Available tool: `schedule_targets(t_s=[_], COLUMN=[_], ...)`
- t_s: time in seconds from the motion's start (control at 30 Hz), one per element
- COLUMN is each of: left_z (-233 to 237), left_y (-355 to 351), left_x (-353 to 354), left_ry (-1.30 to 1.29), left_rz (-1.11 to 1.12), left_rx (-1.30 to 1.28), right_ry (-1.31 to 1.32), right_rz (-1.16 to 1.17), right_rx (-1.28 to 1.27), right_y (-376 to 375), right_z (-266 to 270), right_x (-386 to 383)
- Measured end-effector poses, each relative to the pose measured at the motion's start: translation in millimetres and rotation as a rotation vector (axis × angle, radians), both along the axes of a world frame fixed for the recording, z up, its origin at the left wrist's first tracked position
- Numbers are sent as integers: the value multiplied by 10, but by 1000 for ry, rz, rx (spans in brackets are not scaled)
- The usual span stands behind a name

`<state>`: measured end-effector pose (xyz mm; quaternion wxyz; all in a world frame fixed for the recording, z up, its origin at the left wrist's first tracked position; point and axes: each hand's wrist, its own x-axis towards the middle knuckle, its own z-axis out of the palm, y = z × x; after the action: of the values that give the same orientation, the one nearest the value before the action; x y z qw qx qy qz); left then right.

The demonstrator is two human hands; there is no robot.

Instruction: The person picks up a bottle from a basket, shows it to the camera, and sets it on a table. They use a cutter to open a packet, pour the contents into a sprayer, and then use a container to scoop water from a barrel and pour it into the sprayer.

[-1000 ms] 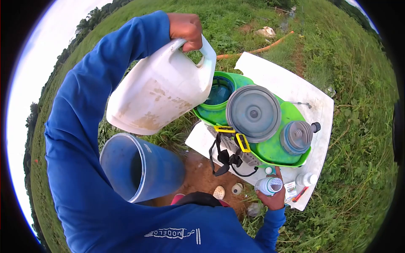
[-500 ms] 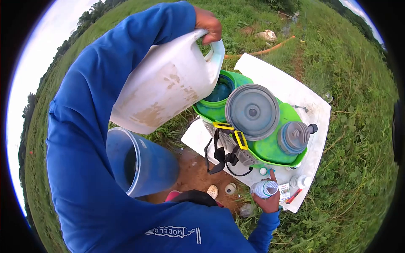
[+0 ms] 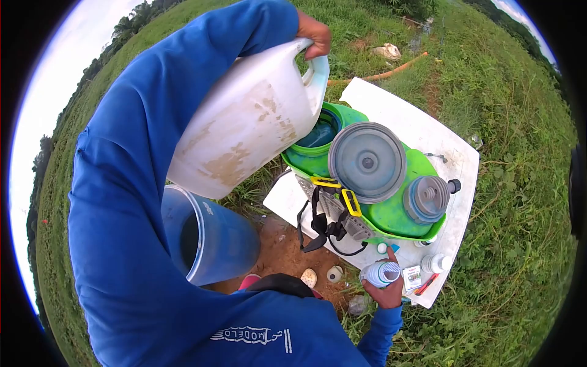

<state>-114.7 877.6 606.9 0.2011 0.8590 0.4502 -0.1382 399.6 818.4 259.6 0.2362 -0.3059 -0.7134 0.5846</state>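
Note:
My left hand (image 3: 316, 37) grips the handle of a large white jug (image 3: 235, 131), stained with mud. The jug is tilted, its handle end beside the round open mouth (image 3: 321, 129) of a green backpack sprayer (image 3: 397, 215). Its spout and any liquid leaving it are hidden from me. In my right hand (image 3: 387, 295) is a small white bottle (image 3: 379, 274) with a label, fingers wrapped round it, near the table's front edge. Resting on the sprayer is a wide grey lid (image 3: 367, 162), next to a ribbed grey part (image 3: 425, 199).
The sprayer stands on a white table (image 3: 449, 168). Near my right hand lie a white cap (image 3: 382, 248), another white bottle (image 3: 435, 263), a small packet (image 3: 413, 278) and a red tool (image 3: 426, 285). A blue barrel (image 3: 231, 241) stands at left. Black straps (image 3: 318, 223) hang from the sprayer.
My left hand and the jug have shifted slightly to the right. My right hand, with the bottle, has moved a little to the left.

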Motion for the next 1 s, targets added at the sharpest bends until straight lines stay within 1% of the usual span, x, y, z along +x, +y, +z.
schedule_targets(t_s=[0.17,0.2,0.27,0.3,0.37,0.5,0.57,0.6,0.67,0.77,0.9,0.97,1.0], left_z=[-29,-98,-284,-247,-131,-168,-176,-172,-158,-260,-309,-324,-319], left_y=[141,159,172,199,279,341,322,338,398,536,653,737,735], left_x=[-21,-167,-523,-434,-155,-138,-124,-120,-101,-139,-136,-118,-73], left_ry=[10,10,-94,-95,-43,-25,-135,-135,8,-47,-10,-4,-3], left_rz=[2,0,-51,-53,7,44,53,52,46,28,8,-37,-34], left_rx=[-59,-58,125,125,-50,-63,-33,-32,-48,-96,-105,-177,-174], right_ry=[-16,-10,-4,-4,-5,12,11,-2,-16,-9,-31,-31,-49], right_rz=[-5,-8,-13,-16,-20,-38,-35,-28,-23,-27,-28,-29,-18], right_rx=[17,-5,-25,-42,-59,-56,-50,-45,-40,-34,-40,-42,-41], right_y=[-48,-56,-71,-79,-96,-122,-125,-129,-138,-159,-210,-227,-232], right_z=[49,23,-11,-22,-40,-84,-85,-75,-85,-127,-119,-131,-155], right_x=[-3,6,26,38,56,79,90,97,115,128,127,128,135])
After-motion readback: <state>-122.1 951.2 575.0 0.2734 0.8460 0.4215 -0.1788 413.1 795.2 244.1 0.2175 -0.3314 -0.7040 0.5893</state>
